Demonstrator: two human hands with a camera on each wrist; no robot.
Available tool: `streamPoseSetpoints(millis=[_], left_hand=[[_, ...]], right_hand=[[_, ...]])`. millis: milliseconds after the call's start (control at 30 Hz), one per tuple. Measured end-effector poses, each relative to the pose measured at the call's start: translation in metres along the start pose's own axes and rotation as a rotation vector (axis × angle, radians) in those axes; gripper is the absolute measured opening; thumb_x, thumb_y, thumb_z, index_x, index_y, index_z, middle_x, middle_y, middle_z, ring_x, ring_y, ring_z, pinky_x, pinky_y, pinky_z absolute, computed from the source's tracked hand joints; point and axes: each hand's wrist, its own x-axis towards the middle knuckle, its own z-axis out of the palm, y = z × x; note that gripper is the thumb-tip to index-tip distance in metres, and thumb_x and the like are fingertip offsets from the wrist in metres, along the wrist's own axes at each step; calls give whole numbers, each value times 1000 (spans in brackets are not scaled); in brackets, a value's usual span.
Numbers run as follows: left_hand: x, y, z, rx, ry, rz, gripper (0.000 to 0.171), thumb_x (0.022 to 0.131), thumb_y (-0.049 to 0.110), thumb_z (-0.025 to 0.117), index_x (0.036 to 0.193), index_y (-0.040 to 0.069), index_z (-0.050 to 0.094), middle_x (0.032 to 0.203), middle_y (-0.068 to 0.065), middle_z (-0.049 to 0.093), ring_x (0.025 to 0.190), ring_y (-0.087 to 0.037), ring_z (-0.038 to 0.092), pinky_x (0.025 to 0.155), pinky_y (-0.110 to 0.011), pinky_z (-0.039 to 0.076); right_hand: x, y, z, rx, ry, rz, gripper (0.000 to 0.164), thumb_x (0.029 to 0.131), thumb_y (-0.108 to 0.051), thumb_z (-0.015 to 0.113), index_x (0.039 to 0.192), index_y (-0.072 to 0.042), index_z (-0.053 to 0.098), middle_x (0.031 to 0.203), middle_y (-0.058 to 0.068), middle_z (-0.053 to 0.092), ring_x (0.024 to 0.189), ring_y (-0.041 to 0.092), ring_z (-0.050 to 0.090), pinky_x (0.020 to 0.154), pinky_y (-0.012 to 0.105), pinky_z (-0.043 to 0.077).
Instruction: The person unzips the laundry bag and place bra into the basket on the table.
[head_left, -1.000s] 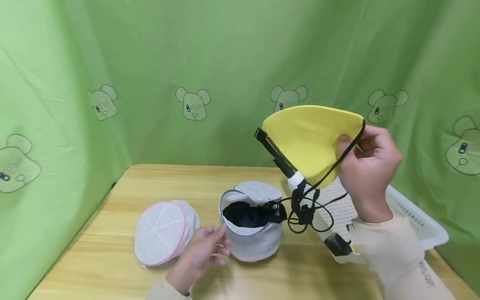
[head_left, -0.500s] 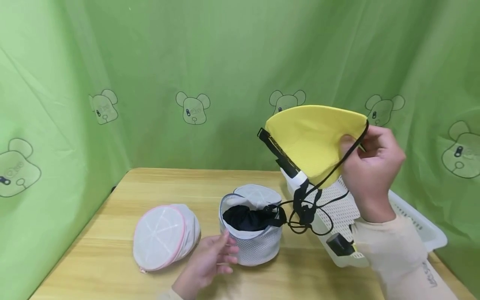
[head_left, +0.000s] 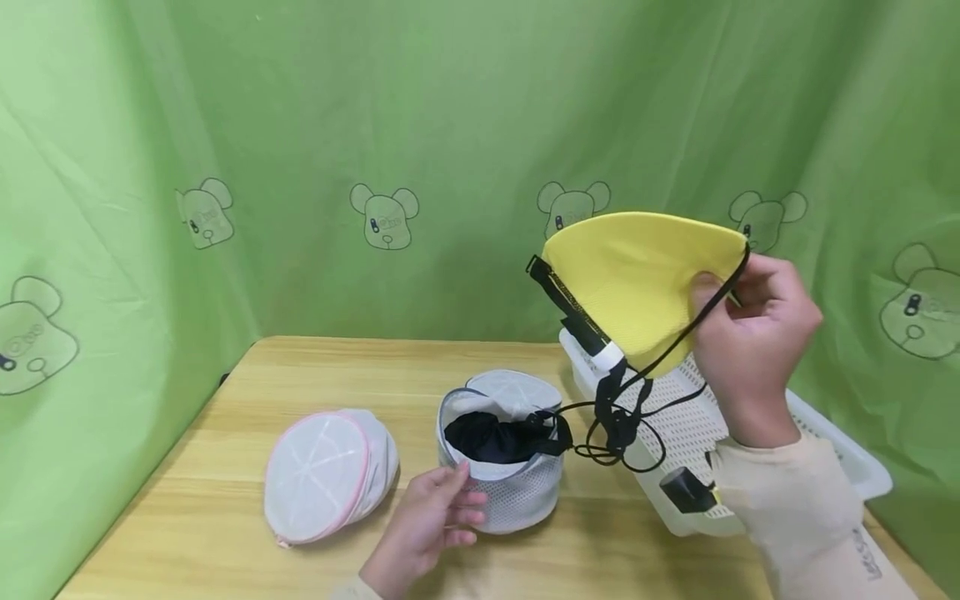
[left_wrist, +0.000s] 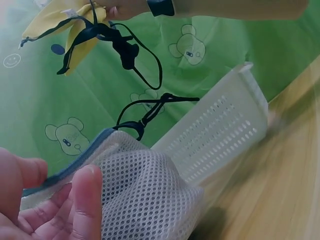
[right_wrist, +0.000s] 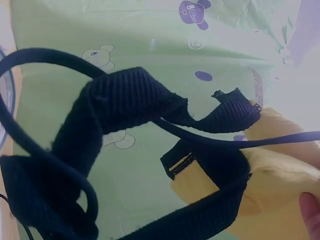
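A yellow cloth piece [head_left: 630, 292] with black straps and cords hangs in the air, right of centre in the head view. My right hand [head_left: 753, 350] pinches its right side, with the thumb on the yellow cloth. The cords run down to a bundle of black cloth [head_left: 491, 437] inside a round grey-white mesh laundry bag [head_left: 517, 500]. This bag stands with its zipped lid folded back. My left hand [head_left: 431, 521] pinches the bag's front rim between thumb and fingers, as the left wrist view [left_wrist: 87, 200] shows. Black ribbed straps [right_wrist: 125, 95] fill the right wrist view.
A second mesh bag [head_left: 318, 479] with a pink zip lies tilted at left. A white perforated basket [head_left: 862, 467] is under the right arm, with a black item [head_left: 686, 489] at its near side. Green cloth with bear prints [head_left: 465, 275] hangs behind the wooden table [head_left: 225, 467].
My left hand has moved right and up to the mesh bag's rim. The right hand has shifted slightly right with the yellow piece, and its cords trail after it.
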Motion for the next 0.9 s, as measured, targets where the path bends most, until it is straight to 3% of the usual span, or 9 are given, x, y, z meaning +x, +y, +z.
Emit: streamPoseSetpoints(millis=[167,467,900], left_hand=[[0,-1,3,-41,-18,-5,23,97,33,59,87,12,55,83,-3,68,65,-11,64,51,-22,51],[-2,1,-4,-58,-45,-9,23,96,33,60,91,11,56,86,-4,69,67,-10,64,55,-23,53],[-5,0,-8,-81,-49,-14,22,97,32,59,93,11,56,87,-3,68,69,-10,64,57,-23,53]], right_hand=[[5,3,-3,-18,9,1,17,76,6,60,86,-6,68,67,-7,62,55,2,56,52,10,47],[12,9,-10,-92,63,-20,20,77,3,61,84,-14,69,65,-6,59,54,4,52,50,10,44],[22,15,-22,-184,102,32,21,79,2,60,84,-17,68,64,-9,56,55,3,49,51,10,43]])
